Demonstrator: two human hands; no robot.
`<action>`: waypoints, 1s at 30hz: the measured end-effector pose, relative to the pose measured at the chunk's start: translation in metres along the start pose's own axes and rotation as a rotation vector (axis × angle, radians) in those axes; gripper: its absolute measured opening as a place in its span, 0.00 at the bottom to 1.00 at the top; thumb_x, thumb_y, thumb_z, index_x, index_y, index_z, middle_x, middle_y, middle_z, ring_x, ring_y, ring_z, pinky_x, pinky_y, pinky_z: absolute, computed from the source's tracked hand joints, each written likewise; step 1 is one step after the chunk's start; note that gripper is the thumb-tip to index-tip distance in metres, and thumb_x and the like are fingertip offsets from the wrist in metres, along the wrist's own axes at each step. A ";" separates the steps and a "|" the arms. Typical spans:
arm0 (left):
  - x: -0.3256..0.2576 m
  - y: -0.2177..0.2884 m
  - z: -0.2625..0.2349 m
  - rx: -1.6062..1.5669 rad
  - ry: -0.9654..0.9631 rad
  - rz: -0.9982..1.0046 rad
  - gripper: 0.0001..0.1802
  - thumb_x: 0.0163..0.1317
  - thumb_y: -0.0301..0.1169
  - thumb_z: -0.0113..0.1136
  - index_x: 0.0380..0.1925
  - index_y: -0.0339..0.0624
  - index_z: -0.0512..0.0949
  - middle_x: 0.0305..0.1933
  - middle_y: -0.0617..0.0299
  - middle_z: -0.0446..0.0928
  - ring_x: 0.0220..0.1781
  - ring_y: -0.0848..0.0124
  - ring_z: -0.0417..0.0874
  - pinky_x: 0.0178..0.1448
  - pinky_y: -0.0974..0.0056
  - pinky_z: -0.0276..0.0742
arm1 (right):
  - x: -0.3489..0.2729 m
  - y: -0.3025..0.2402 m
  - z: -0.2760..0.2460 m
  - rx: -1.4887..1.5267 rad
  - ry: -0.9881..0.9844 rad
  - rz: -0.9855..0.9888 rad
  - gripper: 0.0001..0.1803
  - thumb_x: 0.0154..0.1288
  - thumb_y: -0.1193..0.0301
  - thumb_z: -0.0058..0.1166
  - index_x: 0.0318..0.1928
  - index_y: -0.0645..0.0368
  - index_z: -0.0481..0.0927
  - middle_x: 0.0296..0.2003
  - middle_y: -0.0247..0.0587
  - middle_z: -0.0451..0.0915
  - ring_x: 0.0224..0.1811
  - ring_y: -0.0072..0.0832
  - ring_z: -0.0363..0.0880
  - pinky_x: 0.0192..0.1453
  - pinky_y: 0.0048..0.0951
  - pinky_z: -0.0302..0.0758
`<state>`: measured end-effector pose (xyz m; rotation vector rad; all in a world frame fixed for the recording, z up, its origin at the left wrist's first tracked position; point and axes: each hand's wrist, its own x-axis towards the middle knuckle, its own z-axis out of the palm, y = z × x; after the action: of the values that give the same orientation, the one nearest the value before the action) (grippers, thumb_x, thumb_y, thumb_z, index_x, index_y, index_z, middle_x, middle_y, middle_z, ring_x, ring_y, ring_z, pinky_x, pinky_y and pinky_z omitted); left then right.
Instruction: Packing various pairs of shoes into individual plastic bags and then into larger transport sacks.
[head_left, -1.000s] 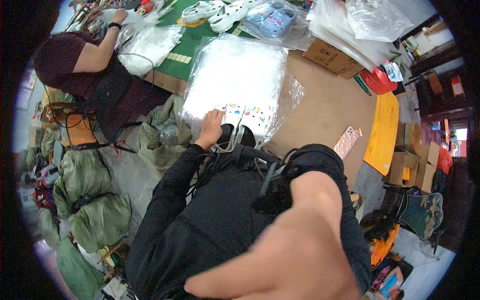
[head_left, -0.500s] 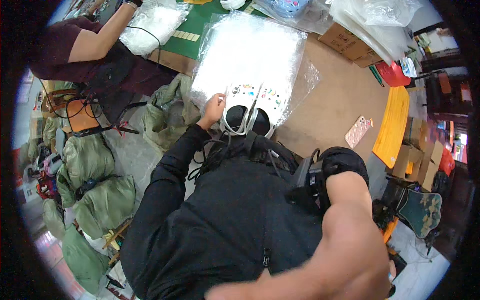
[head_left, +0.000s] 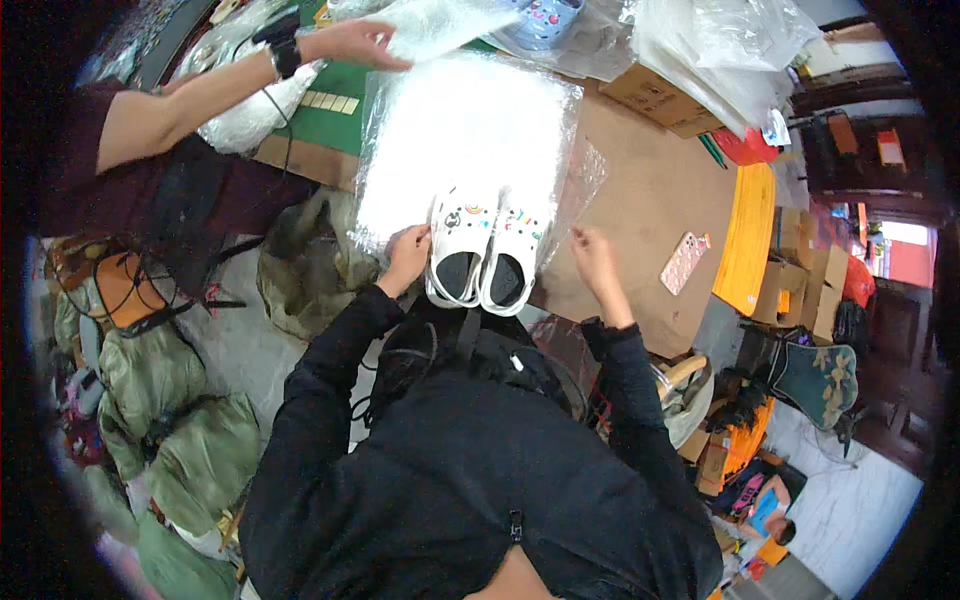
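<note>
right hand, away earlier, now over bench; with left hand, flanks white clogs on plastic sheets, both sides now attended. fingers curled; whether clamped on anything, cannot tell.

I look down into what appears to be a small workshop or packing room. A brown worktop, partly green, carries shiny clear plastic sheets, white clogs dotted with colourful charms and a brown cardboard box. Bulging dull-green sacks crowd the grey floor at left; a person in a dark maroon top reaches across beside me.
</note>
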<state>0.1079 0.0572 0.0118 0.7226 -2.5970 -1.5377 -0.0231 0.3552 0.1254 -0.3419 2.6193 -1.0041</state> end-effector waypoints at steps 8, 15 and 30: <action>0.027 -0.035 0.005 -0.253 -0.226 -0.196 0.18 0.56 0.22 0.47 0.49 0.34 0.72 0.39 0.52 0.78 0.38 0.70 0.78 0.40 0.69 0.72 | 0.020 0.031 0.074 -0.090 0.002 0.114 0.31 0.51 0.78 0.47 0.59 0.56 0.64 0.48 0.53 0.74 0.48 0.48 0.74 0.51 0.39 0.70; 0.029 0.018 -0.010 -0.071 -0.296 -0.287 0.11 0.62 0.27 0.41 0.39 0.34 0.72 0.33 0.58 0.76 0.32 0.75 0.74 0.35 0.69 0.71 | 0.019 0.020 0.091 0.336 0.118 0.300 0.28 0.52 0.81 0.47 0.57 0.62 0.64 0.44 0.54 0.75 0.45 0.39 0.76 0.47 0.33 0.73; 0.029 0.061 -0.034 -0.629 -0.276 -0.242 0.17 0.67 0.38 0.43 0.46 0.37 0.72 0.24 0.69 0.70 0.25 0.77 0.71 0.31 0.71 0.70 | -0.003 -0.029 0.015 0.965 0.095 0.331 0.20 0.71 0.66 0.35 0.58 0.64 0.64 0.47 0.41 0.74 0.45 0.26 0.73 0.49 0.25 0.70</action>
<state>0.0681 0.0413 0.0745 0.8085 -2.0049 -2.5016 -0.0115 0.3260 0.1348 0.3610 1.8440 -1.9754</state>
